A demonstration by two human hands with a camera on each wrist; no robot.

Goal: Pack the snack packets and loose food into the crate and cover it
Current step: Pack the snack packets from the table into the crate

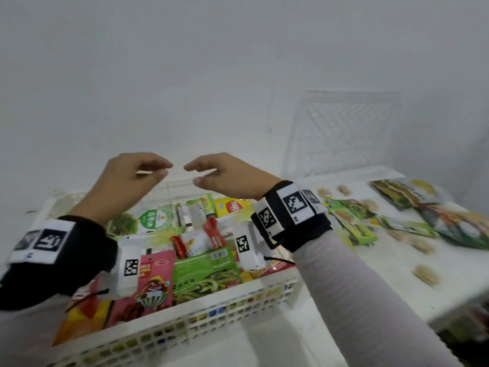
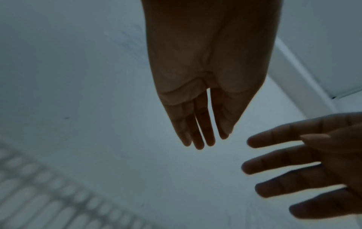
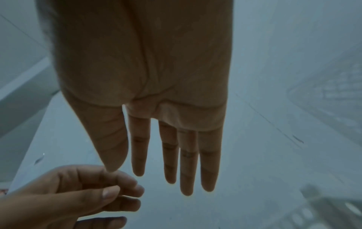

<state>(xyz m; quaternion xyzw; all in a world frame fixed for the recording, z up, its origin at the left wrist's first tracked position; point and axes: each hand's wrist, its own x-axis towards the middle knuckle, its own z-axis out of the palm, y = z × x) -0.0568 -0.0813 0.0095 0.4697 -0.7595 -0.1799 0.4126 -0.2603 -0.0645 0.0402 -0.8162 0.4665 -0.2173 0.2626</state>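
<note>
A white lattice crate stands in front of me, filled with snack packets such as a pink one and a green one. Both hands hover above its far rim, fingertips almost meeting. My left hand is loosely curled and holds nothing; it shows again as the left hand and left hand. My right hand is relaxed and holds nothing, as the right hand and right hand confirm. More green packets and loose food pieces lie on the white table to the right.
A white lattice lid leans upright against the wall behind the right-hand table. A large green bag lies at that table's far end. White wall fills the view beyond the crate. The table's front edge drops off at lower right.
</note>
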